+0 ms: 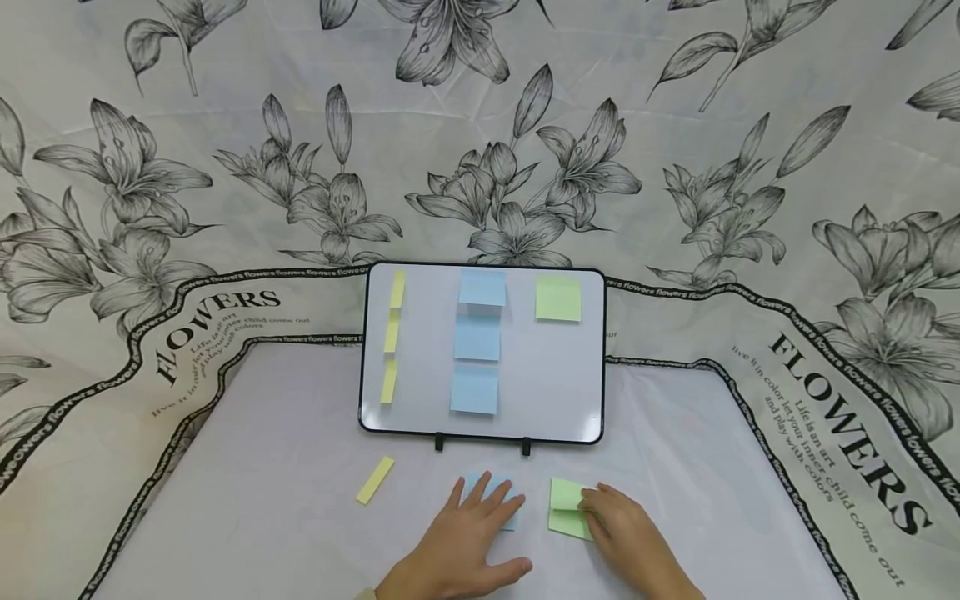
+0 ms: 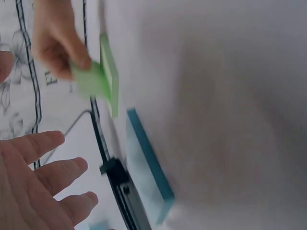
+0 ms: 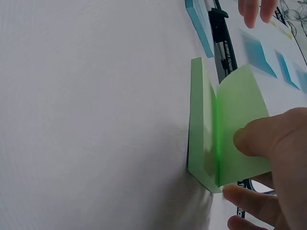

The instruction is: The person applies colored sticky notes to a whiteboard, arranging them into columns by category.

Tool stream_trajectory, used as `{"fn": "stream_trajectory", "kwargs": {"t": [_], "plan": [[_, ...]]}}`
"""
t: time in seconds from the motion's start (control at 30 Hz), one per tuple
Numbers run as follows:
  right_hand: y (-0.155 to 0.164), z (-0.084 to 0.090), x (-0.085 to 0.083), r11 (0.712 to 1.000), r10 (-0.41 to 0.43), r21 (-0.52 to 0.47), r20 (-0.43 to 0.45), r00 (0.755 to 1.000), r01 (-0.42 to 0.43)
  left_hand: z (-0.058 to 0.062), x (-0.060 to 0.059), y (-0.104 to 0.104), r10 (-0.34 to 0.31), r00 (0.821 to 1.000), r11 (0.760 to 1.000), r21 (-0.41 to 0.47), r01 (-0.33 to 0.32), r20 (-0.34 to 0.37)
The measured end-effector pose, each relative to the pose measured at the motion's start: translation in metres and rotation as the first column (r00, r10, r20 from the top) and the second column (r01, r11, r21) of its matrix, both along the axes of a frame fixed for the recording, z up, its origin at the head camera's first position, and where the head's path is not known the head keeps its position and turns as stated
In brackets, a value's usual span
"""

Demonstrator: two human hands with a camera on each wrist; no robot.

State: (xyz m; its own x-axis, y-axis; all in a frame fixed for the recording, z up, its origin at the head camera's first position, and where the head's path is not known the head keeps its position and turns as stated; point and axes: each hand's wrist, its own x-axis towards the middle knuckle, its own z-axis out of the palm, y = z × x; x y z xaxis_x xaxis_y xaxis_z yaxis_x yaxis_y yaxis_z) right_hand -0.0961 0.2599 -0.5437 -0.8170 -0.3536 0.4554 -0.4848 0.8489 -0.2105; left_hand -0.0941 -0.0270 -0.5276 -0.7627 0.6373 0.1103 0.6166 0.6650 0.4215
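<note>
My right hand (image 1: 628,529) pinches the top green sticky note (image 3: 240,115) between thumb and fingers. That sheet is bent up from its green pad (image 3: 196,120), still joined along one edge, and the pad lies on the table. Spread wide, the fingers of my left hand (image 1: 461,546) are over the blue sticky note pad (image 2: 146,167) and hold nothing. In the left wrist view the blue pad shows apart from those fingers; in the head view the hand hides part of it.
A whiteboard (image 1: 525,383) on black feet stands behind the pads. It bears several yellow strips (image 1: 392,332), blue notes (image 1: 477,337) in a column and one green note (image 1: 558,298) at upper right. A yellow strip pad (image 1: 375,481) lies left on the white cloth.
</note>
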Motion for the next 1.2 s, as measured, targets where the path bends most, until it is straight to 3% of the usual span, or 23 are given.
{"fn": "stream_trajectory", "kwargs": {"t": [0.2,0.37,0.63,0.77,1.2], "plan": [[-0.001,0.01,-0.007,0.993,-0.084,-0.076,0.111,0.99,0.093,-0.004,-0.002,0.025,-0.17,0.983,0.981,-0.107,0.162,-0.074],[0.001,0.015,-0.013,0.988,-0.113,-0.078,0.198,0.974,0.131,-0.007,-0.007,0.043,-0.274,0.96,0.948,-0.186,0.258,-0.066],[-0.001,0.017,-0.019,0.983,-0.145,-0.064,0.317,0.937,0.173,-0.014,-0.014,0.057,-0.302,0.952,0.925,-0.259,0.279,-0.054],[-0.002,0.019,-0.018,0.985,-0.139,-0.056,0.311,0.94,0.164,-0.015,-0.016,0.06,-0.306,0.951,0.919,-0.275,0.284,-0.037],[-0.002,0.026,-0.021,0.985,-0.127,-0.069,0.308,0.943,0.155,-0.012,-0.017,0.068,-0.321,0.944,0.916,-0.279,0.29,-0.072]]}}
